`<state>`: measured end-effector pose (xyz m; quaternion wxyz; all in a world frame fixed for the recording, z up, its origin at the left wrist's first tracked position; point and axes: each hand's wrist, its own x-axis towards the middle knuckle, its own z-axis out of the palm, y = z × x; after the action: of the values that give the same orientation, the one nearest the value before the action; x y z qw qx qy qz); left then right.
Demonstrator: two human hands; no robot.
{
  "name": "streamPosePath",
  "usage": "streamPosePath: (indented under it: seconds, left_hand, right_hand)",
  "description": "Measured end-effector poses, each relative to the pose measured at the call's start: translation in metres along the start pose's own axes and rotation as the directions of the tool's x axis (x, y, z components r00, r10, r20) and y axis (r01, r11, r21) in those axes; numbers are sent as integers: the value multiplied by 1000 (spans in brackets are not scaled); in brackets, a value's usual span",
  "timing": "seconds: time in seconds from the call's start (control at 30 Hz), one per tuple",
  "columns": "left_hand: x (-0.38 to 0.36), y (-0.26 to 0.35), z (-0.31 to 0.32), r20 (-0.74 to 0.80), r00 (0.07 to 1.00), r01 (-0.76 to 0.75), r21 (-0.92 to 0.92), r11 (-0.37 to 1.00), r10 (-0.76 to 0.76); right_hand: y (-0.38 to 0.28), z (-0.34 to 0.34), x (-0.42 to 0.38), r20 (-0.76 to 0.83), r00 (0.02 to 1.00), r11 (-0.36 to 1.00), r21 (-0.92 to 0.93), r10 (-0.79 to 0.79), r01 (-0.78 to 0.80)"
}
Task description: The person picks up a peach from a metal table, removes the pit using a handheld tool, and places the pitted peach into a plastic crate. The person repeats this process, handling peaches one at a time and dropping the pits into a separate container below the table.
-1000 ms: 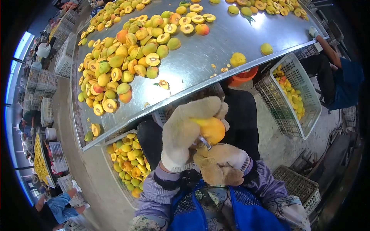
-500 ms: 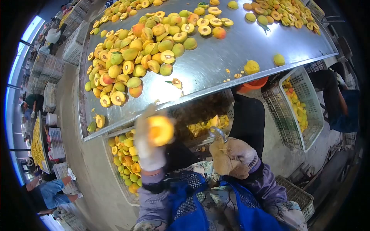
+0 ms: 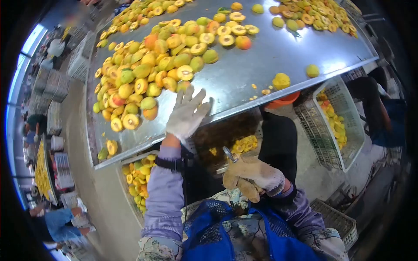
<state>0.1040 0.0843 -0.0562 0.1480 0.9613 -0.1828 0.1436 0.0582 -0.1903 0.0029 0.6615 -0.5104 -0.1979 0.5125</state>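
My left hand (image 3: 188, 114), in a whitish glove, is over the near edge of the metal table (image 3: 244, 71), fingers spread and palm down. No fruit shows in it, though what lies beneath the palm is hidden. Just beyond its fingertips is a heap of yellow peaches (image 3: 141, 71), some whole and some halved with pits showing. My right hand (image 3: 254, 176), in a tan-and-white work glove, is closed above my lap. From its fist sticks a loop-ended pitting tool (image 3: 230, 155); the handle is hidden in the glove.
Below the table's edge, a crate of peach pieces (image 3: 138, 176) stands at left and a bin with yellow scraps (image 3: 244, 144) in the middle. An orange bowl (image 3: 283, 100) and a tilted crate (image 3: 344, 124) are at right. Other people sit nearby.
The halved peach that was in my left hand is gone from it, and that hand has reached forward over the table. My right hand has shifted slightly left, still gripping the tool.
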Motion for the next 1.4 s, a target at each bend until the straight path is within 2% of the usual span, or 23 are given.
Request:
streamPosePath:
  seconds: [0.07,0.1,0.13,0.17,0.23,0.27,0.37,0.47,0.5,0.53,0.6,0.67,0.77,0.83,0.97,1.07,1.13,1.17,1.23,1.27,1.3,1.33,1.4]
  left_hand:
    - [16,-6,17,138,977,-161,-5,987,160]
    - [19,-1,17,354,918,221,-78,972,-180]
    - [22,2,15,571,688,572,-47,819,-448]
    - [22,2,12,581,691,559,-51,828,-431]
    - [21,1,6,676,464,846,-148,512,-573]
    - [17,3,6,675,465,844,-144,516,-572]
    - [-2,17,8,466,671,690,-678,254,-577]
    - [0,41,-22,552,761,648,-662,377,-340]
    - [12,42,-29,552,803,515,-452,728,-225]
    - [25,48,-29,554,802,514,-449,731,-223]
    - [62,75,-17,155,986,-27,-235,972,65]
    - [121,103,-6,279,959,179,-470,864,-46]
    - [181,109,69,145,978,-73,-437,896,151]
    - [208,112,100,254,915,-279,-164,946,313]
    - [229,95,123,457,819,-169,-387,906,348]
    - [213,95,79,604,791,18,-192,981,103]
    - [196,93,56,632,729,270,88,959,-264]
    - [180,78,55,631,725,279,98,955,-276]
    - [147,53,54,632,651,666,-211,715,-420]
    - [129,54,49,631,643,675,-200,710,-434]
    - [115,67,30,622,667,738,-625,254,-411]
    - [102,78,15,589,697,506,-808,-300,-410]
    - [79,94,0,566,704,466,-824,-321,-430]
  right_hand:
    - [-11,-5,-10,-84,996,999,37,23,-20]
    - [-20,-8,-15,-85,979,963,216,183,-161]
    - [-25,-10,-17,-52,943,874,396,328,-282]
    - [-17,-8,-13,-133,976,931,346,173,-118]
    - [-18,-10,-10,-117,957,914,348,264,-209]
    - [-19,-11,-9,-88,929,886,343,360,-311]
    - [4,-18,-5,-91,967,938,277,240,-207]
    - [-19,-20,-12,-166,972,943,315,167,-108]
    - [-29,-24,-17,-187,947,912,371,260,-177]
    - [-35,-26,-21,-201,914,872,426,351,-241]
    - [-34,-26,-24,-242,912,870,453,330,-194]
    - [-32,-30,-29,-241,891,855,457,385,-245]
    - [-33,-32,-38,-290,909,897,410,298,-163]
    - [-33,-38,-46,-326,894,900,406,307,-160]
    - [-33,-51,-55,-383,858,886,434,344,-162]
    - [-31,-55,-53,-381,869,905,397,315,-154]
    - [-37,-54,-51,-357,880,901,405,313,-156]
    - [-39,-52,-50,-342,886,899,408,313,-161]
    - [-36,-48,-48,-336,899,905,405,280,-131]
    - [-34,-45,-46,-344,907,909,407,244,-91]
    - [-34,-43,-43,-327,912,907,411,246,-97]
    - [-36,-41,-41,-325,908,913,388,264,-126]
    - [-33,-33,-35,-311,906,916,365,287,-165]
